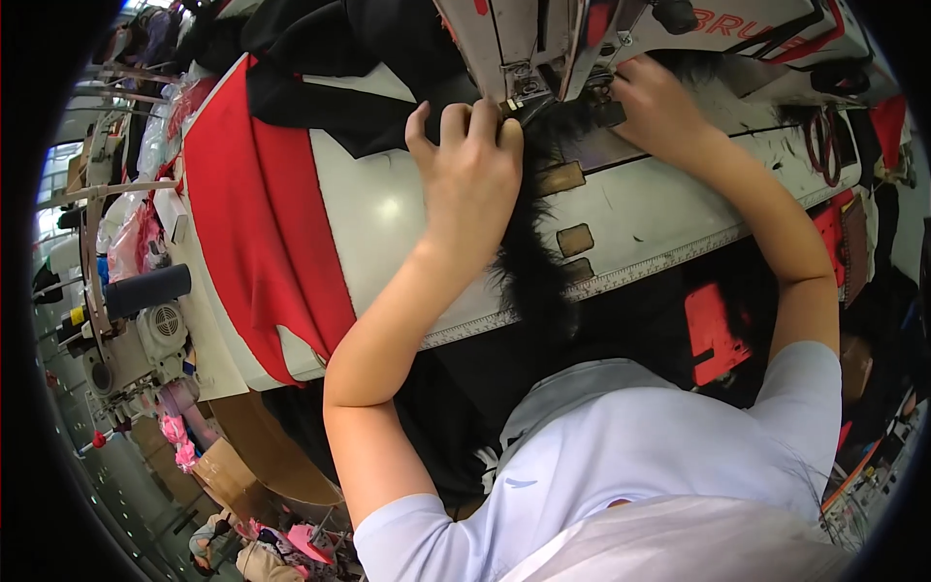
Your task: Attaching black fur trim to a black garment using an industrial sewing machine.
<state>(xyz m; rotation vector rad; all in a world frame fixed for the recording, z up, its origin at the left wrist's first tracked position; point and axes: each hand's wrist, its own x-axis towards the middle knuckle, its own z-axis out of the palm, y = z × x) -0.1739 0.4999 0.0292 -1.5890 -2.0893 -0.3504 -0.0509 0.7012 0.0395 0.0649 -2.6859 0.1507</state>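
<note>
Black furry strip [531, 262] pinned by both closed grips on white sewing table [388, 213].

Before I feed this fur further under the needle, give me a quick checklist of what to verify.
1. Left hand pressing the black fur strip flat: ok.
2. Right hand on the fur behind the presser foot: ok.
3. Fingertips away from the needle: cannot tell, left ones sit very close.
4. Fur lying straight along the table: ok.
5. Red cloth away from the seam: ok.
</note>
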